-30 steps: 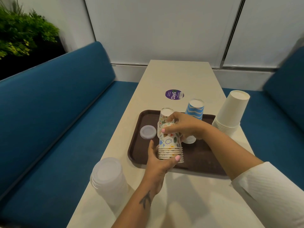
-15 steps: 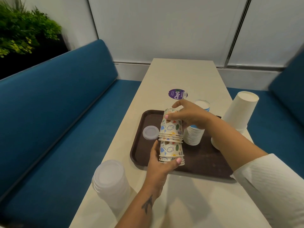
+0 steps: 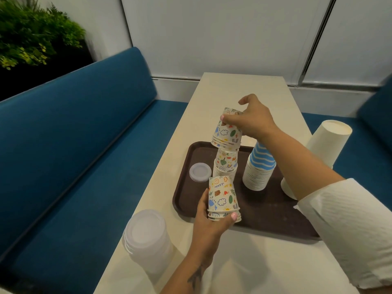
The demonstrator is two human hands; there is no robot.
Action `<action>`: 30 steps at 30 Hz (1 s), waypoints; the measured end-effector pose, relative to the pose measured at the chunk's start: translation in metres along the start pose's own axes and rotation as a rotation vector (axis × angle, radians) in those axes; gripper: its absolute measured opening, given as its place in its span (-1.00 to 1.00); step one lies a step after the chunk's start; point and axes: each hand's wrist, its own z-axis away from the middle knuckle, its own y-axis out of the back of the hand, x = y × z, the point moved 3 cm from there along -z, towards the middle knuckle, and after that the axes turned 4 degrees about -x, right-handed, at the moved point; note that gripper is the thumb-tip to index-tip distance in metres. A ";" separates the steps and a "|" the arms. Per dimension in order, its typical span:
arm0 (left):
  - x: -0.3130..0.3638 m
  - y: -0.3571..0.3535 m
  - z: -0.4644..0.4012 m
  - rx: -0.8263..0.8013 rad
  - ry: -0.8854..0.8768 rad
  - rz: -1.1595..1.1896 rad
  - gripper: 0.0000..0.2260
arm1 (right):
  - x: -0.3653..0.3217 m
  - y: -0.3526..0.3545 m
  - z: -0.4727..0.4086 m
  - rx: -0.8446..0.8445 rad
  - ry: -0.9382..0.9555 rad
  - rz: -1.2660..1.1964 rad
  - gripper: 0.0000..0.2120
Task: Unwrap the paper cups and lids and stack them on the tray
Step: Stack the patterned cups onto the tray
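Roughly mid-task, judging by what sits where relative to the brown tray (image 3: 184, 200)

On the tray: a blue-striped cup stack (image 3: 259, 168) toward its far right, upside down; a short printed cup stack (image 3: 225, 166) near its centre; one single lid (image 3: 200, 172) lying flat by its left edge

In the air over the tray: right hand (image 3: 252, 118) grasps a small batch of printed cups (image 3: 228, 130) from above, fingers curled round the sides, held above the centre stack and apart from it. Left hand (image 3: 212, 221) grips a second batch of printed cups (image 3: 223, 198) at the rims, over the tray's near edge. Both batches are upside down, no wrap visible on them

Not on the tray yet: lid stack (image 3: 146, 236) stands on the table (image 3: 244, 264) off the tray's near-left corner; looks hazy, possibly wrapped, can't tell. Tall white cup stack (image 3: 326, 143) stands off the tray's right side, base hidden behind the right arm, so can't tell if it touches the tray

Left to do, by my read: merge both held batches onto the centre stack, then lids and white cups
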 end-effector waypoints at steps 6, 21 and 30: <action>-0.001 0.000 -0.003 0.019 -0.007 -0.005 -0.17 | 0.007 -0.014 0.005 0.089 0.087 0.140 -0.38; -0.001 -0.002 -0.006 0.013 -0.028 0.002 -0.15 | 0.018 -0.028 0.006 0.089 0.192 0.280 -0.38; -0.001 -0.004 -0.010 0.018 -0.045 -0.004 -0.17 | 0.051 -0.056 0.010 -0.103 0.071 0.412 -0.46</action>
